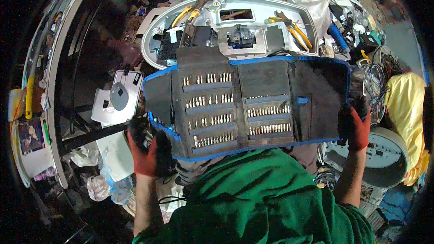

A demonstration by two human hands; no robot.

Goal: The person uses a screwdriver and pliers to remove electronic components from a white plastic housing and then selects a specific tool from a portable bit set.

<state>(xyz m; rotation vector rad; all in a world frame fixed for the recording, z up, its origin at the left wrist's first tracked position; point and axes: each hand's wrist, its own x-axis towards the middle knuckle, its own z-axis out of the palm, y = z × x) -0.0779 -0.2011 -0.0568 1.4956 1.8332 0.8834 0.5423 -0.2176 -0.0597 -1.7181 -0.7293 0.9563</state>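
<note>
A black fabric tool roll [264, 74] with blue edging is spread open across my lap. Rows of small metal screwdriver bits [262, 110] sit in its loops, four rows on the left panel and fewer on the right one; some slots on the left are bare. My left hand [147, 151], in a red and black glove, grips the roll's lower left edge beside some blue loops. On the opposite side my right hand [357, 124], gloved the same way, is closed on the right edge. The roll hides some of the fingers of both hands.
Behind the roll lies a pale oval casing [194, 7] with yellow-handled pliers [298, 36] and dark parts inside. A white plastic part [108, 108] is on the left, a round grey housing [389, 153] on the right. Scrap, cables and a yellow bag [404, 113] crowd around.
</note>
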